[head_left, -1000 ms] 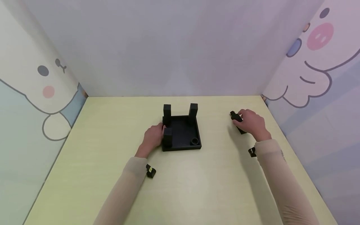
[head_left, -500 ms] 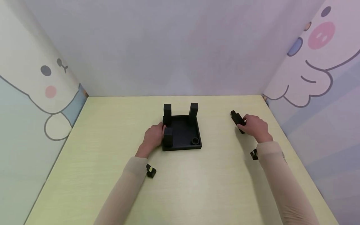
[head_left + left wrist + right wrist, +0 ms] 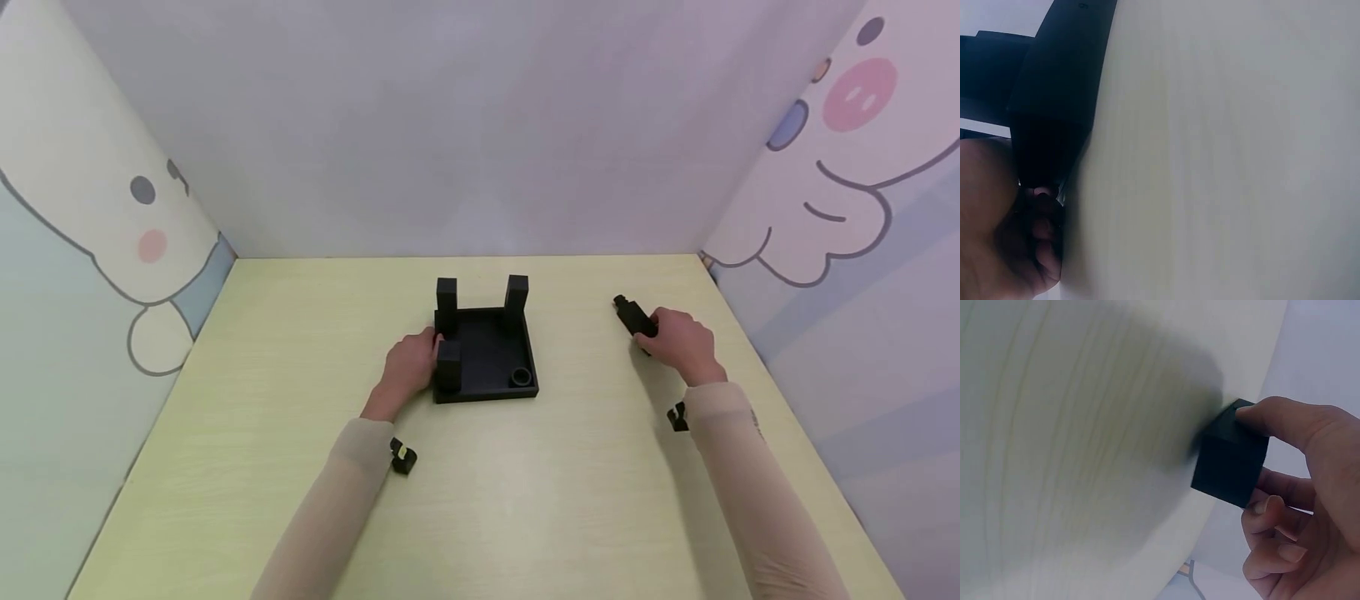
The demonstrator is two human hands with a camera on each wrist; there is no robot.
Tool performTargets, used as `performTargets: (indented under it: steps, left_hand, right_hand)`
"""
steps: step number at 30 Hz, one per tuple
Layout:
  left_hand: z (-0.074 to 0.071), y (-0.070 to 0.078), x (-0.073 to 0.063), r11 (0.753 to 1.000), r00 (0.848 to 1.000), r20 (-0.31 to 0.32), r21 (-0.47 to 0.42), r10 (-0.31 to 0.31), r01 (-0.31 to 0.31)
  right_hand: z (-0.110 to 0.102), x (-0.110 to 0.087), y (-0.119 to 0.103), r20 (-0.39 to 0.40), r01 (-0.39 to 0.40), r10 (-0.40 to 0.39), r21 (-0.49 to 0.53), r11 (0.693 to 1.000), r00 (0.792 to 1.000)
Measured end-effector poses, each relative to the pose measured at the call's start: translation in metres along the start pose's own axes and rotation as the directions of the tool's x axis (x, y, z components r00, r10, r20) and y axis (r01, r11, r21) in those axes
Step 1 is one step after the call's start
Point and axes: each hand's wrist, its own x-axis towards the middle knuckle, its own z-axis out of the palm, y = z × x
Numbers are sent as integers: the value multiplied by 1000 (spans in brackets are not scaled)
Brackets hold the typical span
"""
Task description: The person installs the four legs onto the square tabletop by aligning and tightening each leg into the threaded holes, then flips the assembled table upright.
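Note:
A square black tray-like base (image 3: 486,398) lies on the table with three upright square legs: far left (image 3: 447,305), far right (image 3: 516,297) and near left (image 3: 449,367). At its near right corner is a round socket (image 3: 512,379). My left hand (image 3: 407,365) grips the base's left side, fingertips over the wall; in the left wrist view its curled fingers are partly hidden by dark parts. To the right, my right hand (image 3: 684,343) pinches the near end of a loose black leg (image 3: 632,314) with a stepped, narrower far tip. The right wrist view shows the leg's square end (image 3: 1227,467).
The pale wooden table (image 3: 480,500) meets a plain back wall (image 3: 465,133). Side walls with cartoon animals stand left (image 3: 67,275) and right (image 3: 847,275). A small black camera sits at each wrist, left (image 3: 403,457) and right (image 3: 678,417).
My right hand has slid back along the loose leg from its middle to its near end, uncovering more of it. The left hand and the base have stayed put.

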Motion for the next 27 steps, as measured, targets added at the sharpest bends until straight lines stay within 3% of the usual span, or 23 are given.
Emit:
performTargets:
  steps: [11,27]
  left_hand:
    - [-3,1,0,1000,1000,4,4,6,-6]
    - [-4,0,0,999,1000,22,27,-19,19]
  right_hand:
    - [-3,-2,-11,-155,36,-25,68,997,988]
    - [-28,-18,-56,-251,140,-106,122,983,962]
